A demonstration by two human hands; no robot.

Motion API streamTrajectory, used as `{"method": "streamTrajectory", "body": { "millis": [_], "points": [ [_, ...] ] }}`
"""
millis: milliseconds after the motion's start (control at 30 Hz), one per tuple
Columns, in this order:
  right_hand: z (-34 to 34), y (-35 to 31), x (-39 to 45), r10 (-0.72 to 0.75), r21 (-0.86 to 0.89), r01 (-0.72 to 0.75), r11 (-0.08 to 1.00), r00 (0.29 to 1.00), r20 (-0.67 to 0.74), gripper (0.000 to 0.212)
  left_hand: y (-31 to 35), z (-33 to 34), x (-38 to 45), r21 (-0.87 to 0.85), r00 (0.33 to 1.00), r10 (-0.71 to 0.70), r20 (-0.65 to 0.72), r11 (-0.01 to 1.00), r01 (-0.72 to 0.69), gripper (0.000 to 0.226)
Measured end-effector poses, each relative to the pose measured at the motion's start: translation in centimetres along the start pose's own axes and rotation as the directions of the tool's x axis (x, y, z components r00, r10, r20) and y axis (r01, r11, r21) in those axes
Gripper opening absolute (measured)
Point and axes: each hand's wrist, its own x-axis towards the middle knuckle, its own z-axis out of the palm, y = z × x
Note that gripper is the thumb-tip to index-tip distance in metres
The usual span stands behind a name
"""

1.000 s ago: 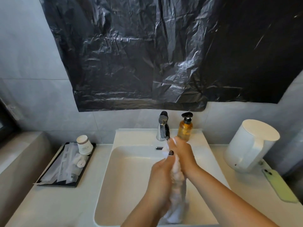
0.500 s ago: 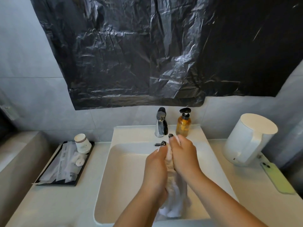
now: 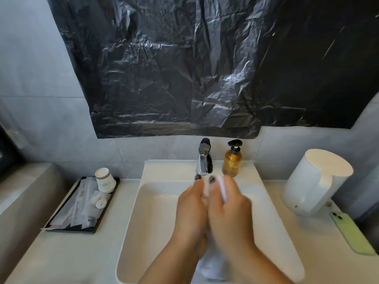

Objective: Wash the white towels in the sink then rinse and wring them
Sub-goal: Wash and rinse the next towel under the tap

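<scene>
A black tray (image 3: 93,229) of wrapped toiletry sachets sat at the far left of the pale counter (image 3: 61,255), with a stack of white paper cups (image 3: 105,179) standing at its back corner. Behind everything, crumpled black plastic sheeting (image 3: 205,68) hung over the grey tiled wall. At centre lay the white rectangular sink (image 3: 155,222), a chrome faucet (image 3: 203,157) rising at its back edge and an amber pump bottle (image 3: 232,161) just beside it to the right. Over the basin the left hand (image 3: 191,212) and right hand (image 3: 228,212) pressed side by side, fingers curled round a white towel (image 3: 212,265) gripped between them; motion blur hid the finer finger positions. The towel was bunched into a rope, its long axis running from the faucet end toward the viewer, one end poking out past the fingertips and the other hanging below the wrists into the basin. Further right stood a white electric kettle (image 3: 315,181), and beside it a pale green phone (image 3: 351,232) lay flat near the counter's edge.
</scene>
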Motion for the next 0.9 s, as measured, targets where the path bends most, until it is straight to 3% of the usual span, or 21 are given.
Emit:
{"method": "streamTrajectory", "body": {
  "millis": [67, 100, 267, 300, 367, 433, 500, 567, 667, 700, 800, 900],
  "points": [
    [-1.0, -0.1, 2.7, 0.215, 0.162, -0.223, 0.961, 0.974, 0.066, 0.035, 0.4, 0.8, -0.8, 0.024, 0.998, 0.045, 0.034, 0.999, -0.045, 0.035],
    [-1.4, -0.5, 3.2, 0.229, 0.191, -0.241, 0.951, 0.970, 0.083, 0.036, 0.5, 0.7, -0.7, 0.026, 0.998, 0.061, 0.023, 0.998, -0.062, 0.036],
    [-0.4, -3.0, -0.7, -0.064, 0.068, 0.054, 0.996, 0.986, 0.155, 0.021, 2.0, -0.2, 0.7, -0.052, 0.995, 0.020, -0.094, 0.998, -0.025, 0.035],
    [-0.3, -2.5, 0.0, -0.047, 0.052, 0.038, 0.998, 0.982, 0.184, 0.019, 1.9, -0.1, 0.6, -0.065, 0.996, -0.008, -0.085, 0.998, 0.002, 0.038],
    [-0.1, -1.2, 3.1, 0.140, 0.073, -0.153, 0.985, 0.976, 0.166, 0.034, 1.5, 0.6, 0.2, -0.083, 0.998, -0.053, -0.042, 0.995, 0.050, 0.031],
    [-0.4, -0.5, 4.8, 0.251, 0.124, -0.265, 0.956, 0.961, 0.117, 0.040, 1.0, 1.1, -0.4, -0.089, 0.998, -0.052, -0.019, 0.995, 0.050, 0.041],
    [-0.8, -1.2, 3.5, 0.174, 0.121, -0.186, 0.975, 0.979, 0.104, 0.036, 1.2, 0.7, -0.2, -0.147, 0.997, -0.068, -0.043, 0.987, 0.061, 0.033],
    [-1.2, -2.5, 0.0, 0.042, 0.090, -0.061, 0.994, 0.978, 0.204, 0.020, 1.5, -0.3, 0.2, -0.233, 0.990, -0.141, -0.026, 0.964, 0.131, 0.046],
    [-0.9, -2.5, -2.3, -0.179, 0.007, 0.184, 0.983, 0.946, 0.269, 0.048, 1.6, -1.4, 0.1, -0.235, 0.990, -0.138, -0.029, 0.964, 0.127, 0.062],
    [-0.4, -1.9, -1.5, -0.146, -0.021, 0.157, 0.987, 0.951, 0.272, 0.047, 1.7, -1.6, 0.2, -0.221, 0.990, -0.136, -0.037, 0.967, 0.125, 0.058],
    [-0.4, 0.6, 1.7, 0.247, 0.108, -0.293, 0.950, 0.916, 0.315, 0.032, 2.0, -1.7, 0.4, -0.101, 0.998, -0.053, 0.029, 0.993, 0.055, 0.028],
    [-1.2, 1.0, 2.9, 0.262, 0.210, -0.425, 0.881, 0.806, 0.530, 0.037, 2.8, -1.8, 0.2, 0.128, 0.974, 0.150, 0.172, 0.976, -0.173, 0.026]
  ]
}}
